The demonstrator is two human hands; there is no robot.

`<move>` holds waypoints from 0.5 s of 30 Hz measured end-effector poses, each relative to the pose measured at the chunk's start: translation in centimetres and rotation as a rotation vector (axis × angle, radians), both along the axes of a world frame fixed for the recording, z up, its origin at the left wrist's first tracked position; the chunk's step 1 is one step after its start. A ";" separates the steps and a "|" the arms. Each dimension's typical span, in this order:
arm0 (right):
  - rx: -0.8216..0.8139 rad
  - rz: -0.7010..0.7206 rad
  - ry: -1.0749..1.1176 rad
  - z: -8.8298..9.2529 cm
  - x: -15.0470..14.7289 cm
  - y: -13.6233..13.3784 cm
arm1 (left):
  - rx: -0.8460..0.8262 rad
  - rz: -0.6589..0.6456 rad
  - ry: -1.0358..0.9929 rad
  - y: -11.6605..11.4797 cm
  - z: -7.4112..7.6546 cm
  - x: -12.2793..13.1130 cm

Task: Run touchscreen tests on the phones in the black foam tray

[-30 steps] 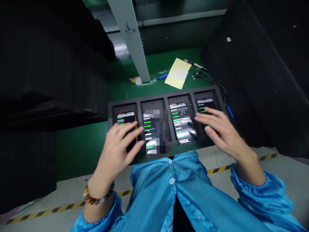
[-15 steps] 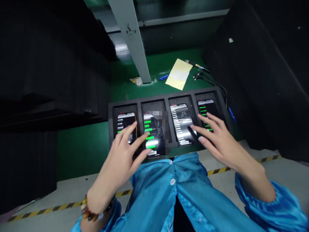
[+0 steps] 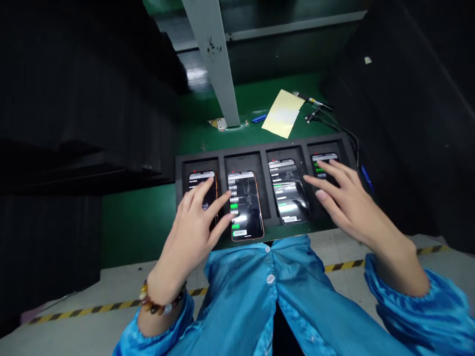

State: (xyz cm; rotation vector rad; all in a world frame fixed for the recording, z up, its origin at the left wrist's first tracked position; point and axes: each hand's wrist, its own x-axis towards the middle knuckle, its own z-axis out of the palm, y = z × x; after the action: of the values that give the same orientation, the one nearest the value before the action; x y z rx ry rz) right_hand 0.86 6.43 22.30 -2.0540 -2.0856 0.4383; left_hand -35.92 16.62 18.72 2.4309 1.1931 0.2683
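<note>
A black foam tray (image 3: 222,163) on the green bench holds several lit phones side by side in its slots. My left hand (image 3: 195,235) is open, fingers spread over the leftmost phone (image 3: 203,185) and reaching towards the second phone (image 3: 245,205). My right hand (image 3: 347,205) is open too, fingers stretched over the rightmost phone (image 3: 322,165), beside the third phone (image 3: 289,190). Neither hand holds anything. A bead bracelet (image 3: 159,301) circles my left wrist, and blue sleeves cover both forearms.
A grey post (image 3: 217,59) stands behind the tray. A yellow paper sheet (image 3: 282,112), pens and cables (image 3: 334,126) lie at the back right. Dark stacked trays (image 3: 74,99) fill the left, a dark wall the right. Yellow-black tape (image 3: 111,306) marks the floor.
My left hand shifted right from the first phone towards the second. My right hand dipped towards the third phone, then returned over the rightmost one. The screens' green lists changed. The view drifted slightly.
</note>
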 end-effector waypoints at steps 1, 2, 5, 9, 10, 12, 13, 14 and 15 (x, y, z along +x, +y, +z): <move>-0.037 0.003 0.003 -0.3 -0.1 -1.0 | -0.016 -0.018 0.006 -0.5 -0.2 -0.3; -0.060 0.003 0.005 -0.7 -0.2 -1.7 | -0.028 -0.032 0.009 -1.0 -0.5 -0.5; -0.067 -0.004 0.008 -1.8 -0.3 -1.8 | -0.034 -0.048 0.006 -1.5 -0.9 -0.2; 0.007 -0.008 0.024 -2.5 -0.2 1.4 | 0.009 -0.046 -0.015 -0.9 -0.7 0.4; 0.026 -0.011 0.021 -2.5 -0.2 2.1 | 0.014 -0.043 -0.016 -0.7 -0.6 0.3; 0.045 0.004 0.021 -2.3 -0.5 2.8 | 0.017 -0.030 -0.016 -0.5 -0.5 -0.1; 0.039 0.022 0.025 -2.2 -0.8 2.7 | 0.020 -0.016 -0.015 -0.4 -0.6 -0.5; 0.028 0.044 0.029 -2.1 -1.2 2.4 | 0.023 0.005 -0.014 -0.4 -0.7 -1.0; 0.014 0.060 0.026 -2.0 -1.5 1.9 | 0.026 0.031 -0.011 -0.4 -1.0 -1.4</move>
State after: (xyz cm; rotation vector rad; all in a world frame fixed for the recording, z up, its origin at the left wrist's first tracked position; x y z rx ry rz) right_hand -0.68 8.34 20.26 -1.9721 -2.1333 0.4550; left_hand -37.35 16.18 17.76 2.4316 1.2311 0.3075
